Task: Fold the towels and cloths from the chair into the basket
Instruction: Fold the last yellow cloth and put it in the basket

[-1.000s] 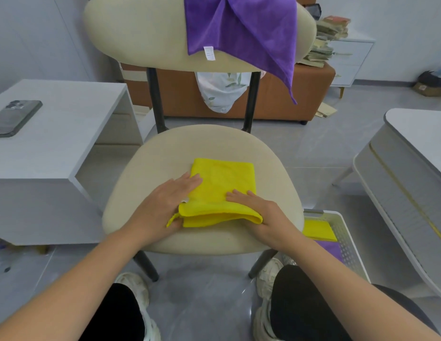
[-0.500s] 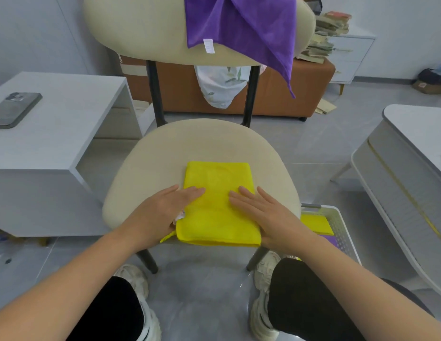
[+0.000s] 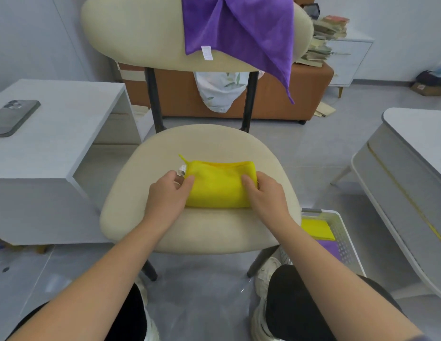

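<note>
Folded yellow microfibre cloth (image 3: 219, 185) lies flat in the middle of the cream padded chair seat (image 3: 202, 235), long side across, small white care label (image 3: 181, 171) poking out at its far left corner. Left hand (image 3: 169, 193) grips the cloth's left end, thumb on top, other fingers curled at the edge. Right hand (image 3: 266, 193) grips the right end the same way, thumb on top and fingers wrapped round the edge. Both forearms reach in from the bottom of the view, over the knees. Purple microfibre cloth (image 3: 241, 33) with a white tag hangs over the cream chair backrest (image 3: 131, 33), one corner dangling down on the right. White leaf-print cloth (image 3: 219, 92) hangs behind the backrest, seen between the two black posts. White perforated plastic basket (image 3: 342, 232) sits on the floor just right of the seat, partly hidden by it and by the right forearm; inside are a second folded yellow cloth (image 3: 316, 228) and, nearer the camera, a folded purple piece (image 3: 331, 249). White table (image 3: 67, 134) to the left carries a dark phone (image 3: 14, 116) lying face down. Brown low cabinet (image 3: 276, 99) stands behind the chair, with a stack of books (image 3: 322, 38) at its right end.
</note>
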Motion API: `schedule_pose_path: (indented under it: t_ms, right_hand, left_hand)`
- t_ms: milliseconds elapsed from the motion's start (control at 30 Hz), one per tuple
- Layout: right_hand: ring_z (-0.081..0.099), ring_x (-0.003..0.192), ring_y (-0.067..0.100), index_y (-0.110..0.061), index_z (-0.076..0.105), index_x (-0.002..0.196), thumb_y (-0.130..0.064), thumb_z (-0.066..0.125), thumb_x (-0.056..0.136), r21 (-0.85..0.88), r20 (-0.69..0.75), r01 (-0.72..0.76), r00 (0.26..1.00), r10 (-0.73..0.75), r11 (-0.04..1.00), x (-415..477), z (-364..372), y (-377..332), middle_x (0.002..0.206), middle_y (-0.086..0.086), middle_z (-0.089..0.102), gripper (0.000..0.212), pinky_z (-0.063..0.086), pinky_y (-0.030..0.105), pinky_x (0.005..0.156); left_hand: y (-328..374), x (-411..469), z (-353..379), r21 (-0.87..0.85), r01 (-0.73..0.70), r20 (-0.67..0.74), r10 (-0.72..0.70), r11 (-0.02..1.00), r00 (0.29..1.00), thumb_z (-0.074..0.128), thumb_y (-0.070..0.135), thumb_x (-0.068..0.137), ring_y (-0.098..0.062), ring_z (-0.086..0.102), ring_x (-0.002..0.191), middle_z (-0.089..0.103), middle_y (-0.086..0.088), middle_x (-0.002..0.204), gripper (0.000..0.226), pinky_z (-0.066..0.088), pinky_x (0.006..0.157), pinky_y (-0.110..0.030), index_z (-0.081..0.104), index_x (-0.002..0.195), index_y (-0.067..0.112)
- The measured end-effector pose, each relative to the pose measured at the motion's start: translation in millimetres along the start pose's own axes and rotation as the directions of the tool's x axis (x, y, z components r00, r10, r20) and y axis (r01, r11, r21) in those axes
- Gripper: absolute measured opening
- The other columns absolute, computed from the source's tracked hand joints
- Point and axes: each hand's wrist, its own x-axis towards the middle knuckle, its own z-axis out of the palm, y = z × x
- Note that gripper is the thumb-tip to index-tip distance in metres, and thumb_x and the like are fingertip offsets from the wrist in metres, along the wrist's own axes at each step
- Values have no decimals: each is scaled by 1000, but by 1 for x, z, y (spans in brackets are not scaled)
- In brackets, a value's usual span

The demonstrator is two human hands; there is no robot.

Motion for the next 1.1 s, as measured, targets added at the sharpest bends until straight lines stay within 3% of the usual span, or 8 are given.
schedule_pose_path:
  t_ms: [233, 333, 500, 733, 867, 933, 1000, 1100]
  right_hand:
    - [51, 75, 34, -17, 40, 77, -44, 35, 100, -175, -68, -46, 997, 34, 984, 12, 12, -9, 73, 6, 54, 36, 34, 37, 66]
    - [53, 76, 33, -16, 48, 90, -46, 38, 98, -247, -98, -76, 994, 53, 966, 17, 14, -4, 80, 8, 59, 33, 36, 37, 64]
    - [56, 80, 31, -21, 51, 111, -45, 46, 95, -274, -115, -122, 989, 93, 954, 21, 14, -4, 88, 8, 64, 29, 36, 35, 65]
    - [55, 76, 20, -27, 55, 119, -45, 54, 93, -10, -9, -91, 996, 91, 996, 26, 3, -2, 70, -4, 57, 32, 42, 33, 67]
    - [57, 85, 19, -26, 58, 118, -47, 49, 95, 62, 45, -121, 992, 119, 991, 25, -5, -2, 85, 2, 64, 33, 43, 32, 73]
    - [55, 91, 17, -25, 59, 119, -46, 47, 96, 69, 45, -133, 990, 130, 989, 26, -5, -1, 93, -4, 61, 34, 40, 30, 74]
    - [53, 97, 15, -24, 60, 119, -44, 45, 97, 92, 51, -143, 989, 139, 985, 28, -5, -3, 102, -6, 58, 34, 38, 29, 78]
    - [56, 104, 14, -24, 61, 116, -41, 47, 97, 275, 93, -181, 982, 161, 944, 29, -9, -5, 113, -7, 61, 30, 44, 31, 87]
  left_hand:
    - [9, 7, 12, 146, 60, -123, -42, 987, 992, 47, 41, 92, -34, 52, 77, 57, -6, 74, 31, 38, 61, -37, 47, 75, 15]
    - [11, 7, 12, 201, 57, -140, -29, 978, 990, 50, 33, 91, -33, 53, 79, 59, -7, 82, 17, 42, 64, -38, 48, 93, 16]
    - [13, 2, 15, 290, 35, -155, 11, 956, 988, 50, 24, 91, -32, 46, 72, 51, -7, 81, 28, 34, 61, -36, 38, 116, 17]
    - [12, 1, 14, 311, -16, -160, 69, 950, 985, 47, 29, 95, -37, 54, 76, 58, -11, 83, 29, 35, 61, -37, 37, 118, 16]
    - [18, 3, 7, 263, -25, -162, 70, 964, 984, 43, 41, 97, -39, 57, 94, 59, -14, 113, 41, 41, 68, -41, 36, 126, 13]
    - [22, 2, 4, 402, -201, -196, 298, 894, 934, 48, 35, 95, -37, 52, 107, 51, -13, 126, 43, 43, 80, -45, 40, 130, 10]
    - [27, -4, 13, 537, -389, -83, 506, 749, 858, 43, 33, 94, -33, 48, 118, 50, -12, 131, 43, 39, 93, -47, 46, 130, 10]
    - [28, -9, 38, 585, -450, 254, 375, 674, 891, 16, 48, 96, -26, 24, 144, 31, -11, 154, 65, 16, 115, -48, 33, 146, 12]
